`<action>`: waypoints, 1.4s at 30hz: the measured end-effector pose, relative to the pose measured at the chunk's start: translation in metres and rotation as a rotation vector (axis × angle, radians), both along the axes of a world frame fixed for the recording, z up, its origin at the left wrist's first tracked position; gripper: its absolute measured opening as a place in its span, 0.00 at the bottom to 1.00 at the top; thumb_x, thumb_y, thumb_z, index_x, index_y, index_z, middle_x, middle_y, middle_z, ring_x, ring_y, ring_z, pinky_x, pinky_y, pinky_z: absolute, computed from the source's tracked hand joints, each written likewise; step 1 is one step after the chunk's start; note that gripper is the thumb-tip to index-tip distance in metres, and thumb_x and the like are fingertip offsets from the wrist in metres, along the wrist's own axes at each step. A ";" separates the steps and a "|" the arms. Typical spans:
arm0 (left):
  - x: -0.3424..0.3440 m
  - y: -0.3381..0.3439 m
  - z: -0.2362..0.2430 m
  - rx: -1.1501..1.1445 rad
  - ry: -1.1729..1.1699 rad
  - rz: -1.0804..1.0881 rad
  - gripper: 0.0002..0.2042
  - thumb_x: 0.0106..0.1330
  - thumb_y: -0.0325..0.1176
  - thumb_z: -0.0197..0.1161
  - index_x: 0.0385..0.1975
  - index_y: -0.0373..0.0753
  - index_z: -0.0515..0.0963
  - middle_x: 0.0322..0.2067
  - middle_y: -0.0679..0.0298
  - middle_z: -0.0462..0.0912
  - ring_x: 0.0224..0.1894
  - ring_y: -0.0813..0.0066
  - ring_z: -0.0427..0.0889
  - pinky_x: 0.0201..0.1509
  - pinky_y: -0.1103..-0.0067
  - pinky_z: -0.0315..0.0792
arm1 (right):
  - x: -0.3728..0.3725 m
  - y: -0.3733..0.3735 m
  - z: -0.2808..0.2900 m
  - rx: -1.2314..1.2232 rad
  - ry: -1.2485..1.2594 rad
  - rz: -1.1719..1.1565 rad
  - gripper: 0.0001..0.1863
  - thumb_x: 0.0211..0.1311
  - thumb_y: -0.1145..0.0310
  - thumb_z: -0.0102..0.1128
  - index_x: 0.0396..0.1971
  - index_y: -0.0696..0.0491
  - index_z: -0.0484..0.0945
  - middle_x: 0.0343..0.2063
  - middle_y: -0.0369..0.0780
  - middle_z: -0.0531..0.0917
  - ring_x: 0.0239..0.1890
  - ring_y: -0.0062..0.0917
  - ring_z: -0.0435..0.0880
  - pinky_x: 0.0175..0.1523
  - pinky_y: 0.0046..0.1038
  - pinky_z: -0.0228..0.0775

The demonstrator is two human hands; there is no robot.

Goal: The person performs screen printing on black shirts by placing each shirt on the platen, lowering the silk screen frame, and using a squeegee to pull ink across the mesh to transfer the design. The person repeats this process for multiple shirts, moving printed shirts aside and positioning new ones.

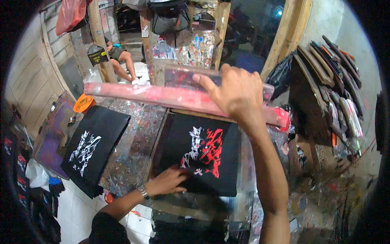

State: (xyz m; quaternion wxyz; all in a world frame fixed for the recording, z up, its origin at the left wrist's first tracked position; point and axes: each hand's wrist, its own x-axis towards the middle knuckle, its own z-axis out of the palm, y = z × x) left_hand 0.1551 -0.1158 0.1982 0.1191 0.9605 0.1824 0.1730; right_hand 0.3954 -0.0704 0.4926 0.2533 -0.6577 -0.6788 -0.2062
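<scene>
My right hand (239, 91) is closed over a raised screen-printing frame (158, 94), its near bar stained pink and red. A dark, ink-smeared flat piece (178, 75), perhaps a squeegee, stands behind that bar under my thumb; where the fingertips grip is hidden. Below the frame lies a black fabric panel (170, 140) with a white and red print (212, 152). My left hand (168, 181), a watch on its wrist, reaches to the panel's lower left, fingers apart and holding nothing. Its fingertips are dim against the black cloth, so contact is unclear.
Left of the panel lies another black piece with a white print (84, 151) on the ink-spattered table (132, 152). An orange bowl (83, 103) sits behind it. Several stacked bars or frames (321, 69) lean at the right wall. A seated person's legs (124, 65) show beyond.
</scene>
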 end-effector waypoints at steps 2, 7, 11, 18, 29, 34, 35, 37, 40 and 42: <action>-0.021 0.005 -0.058 -0.050 0.070 0.000 0.13 0.67 0.40 0.65 0.44 0.38 0.81 0.44 0.58 0.81 0.52 0.52 0.79 0.66 0.62 0.68 | -0.003 0.014 0.024 -0.038 0.009 0.025 0.43 0.59 0.27 0.53 0.32 0.60 0.85 0.29 0.56 0.86 0.39 0.48 0.87 0.47 0.46 0.76; -0.024 -0.009 -0.035 -0.230 0.060 0.076 0.15 0.68 0.41 0.64 0.48 0.39 0.79 0.45 0.59 0.81 0.54 0.55 0.79 0.67 0.60 0.66 | 0.016 0.050 0.035 -0.116 0.051 0.022 0.44 0.59 0.26 0.51 0.34 0.60 0.86 0.34 0.57 0.86 0.43 0.50 0.87 0.51 0.48 0.77; -0.074 -0.016 0.018 -0.184 0.465 0.607 0.14 0.71 0.38 0.60 0.51 0.39 0.76 0.46 0.57 0.81 0.56 0.53 0.78 0.60 0.53 0.67 | 0.027 0.070 0.047 -0.057 0.001 -0.005 0.46 0.59 0.25 0.49 0.35 0.62 0.86 0.36 0.59 0.86 0.43 0.52 0.87 0.50 0.49 0.77; -0.199 0.029 -0.047 -0.262 -0.762 1.074 0.30 0.72 0.30 0.55 0.73 0.37 0.55 0.70 0.47 0.65 0.75 0.52 0.61 0.76 0.66 0.56 | 0.053 0.090 0.054 -0.034 0.123 -0.085 0.44 0.62 0.30 0.53 0.47 0.64 0.83 0.46 0.60 0.83 0.55 0.52 0.80 0.60 0.43 0.68; -0.400 -0.005 0.059 0.214 -0.624 1.673 0.31 0.62 0.25 0.60 0.69 0.37 0.64 0.69 0.47 0.66 0.72 0.51 0.64 0.73 0.63 0.60 | 0.021 0.069 0.056 -0.072 0.071 -0.061 0.43 0.63 0.32 0.52 0.52 0.63 0.81 0.46 0.59 0.83 0.53 0.54 0.79 0.60 0.45 0.67; -0.061 -0.009 0.039 0.190 -0.307 0.396 0.27 0.66 0.35 0.65 0.66 0.43 0.71 0.68 0.55 0.68 0.71 0.54 0.67 0.73 0.60 0.62 | 0.050 0.090 0.049 -0.166 0.031 -0.086 0.47 0.59 0.24 0.47 0.36 0.62 0.85 0.40 0.59 0.85 0.46 0.52 0.85 0.55 0.49 0.73; -0.007 -0.026 0.000 0.005 -0.325 0.115 0.30 0.68 0.44 0.63 0.69 0.46 0.68 0.70 0.60 0.66 0.72 0.55 0.65 0.74 0.56 0.59 | 0.014 0.094 0.049 -0.185 0.041 -0.037 0.48 0.58 0.23 0.47 0.36 0.62 0.86 0.40 0.58 0.86 0.46 0.52 0.86 0.53 0.49 0.75; 0.076 -0.057 0.014 0.051 -0.252 -0.034 0.28 0.70 0.52 0.58 0.67 0.47 0.70 0.69 0.59 0.68 0.72 0.55 0.63 0.73 0.51 0.57 | 0.001 0.092 0.057 -0.234 0.055 0.032 0.50 0.57 0.20 0.45 0.37 0.61 0.87 0.40 0.58 0.86 0.46 0.51 0.87 0.53 0.49 0.77; 0.105 -0.042 -0.018 0.104 -0.120 0.063 0.24 0.70 0.51 0.59 0.60 0.45 0.75 0.65 0.57 0.72 0.70 0.56 0.65 0.73 0.52 0.58 | 0.022 0.076 0.059 -0.145 0.044 0.018 0.47 0.59 0.23 0.47 0.32 0.61 0.87 0.35 0.59 0.86 0.44 0.52 0.86 0.52 0.49 0.76; 0.076 -0.009 -0.025 -0.212 0.137 0.195 0.23 0.69 0.51 0.60 0.56 0.43 0.78 0.64 0.56 0.73 0.69 0.54 0.66 0.73 0.50 0.57 | 0.035 0.066 0.054 -0.159 0.050 -0.006 0.47 0.59 0.23 0.47 0.33 0.61 0.87 0.35 0.59 0.86 0.44 0.54 0.86 0.52 0.49 0.77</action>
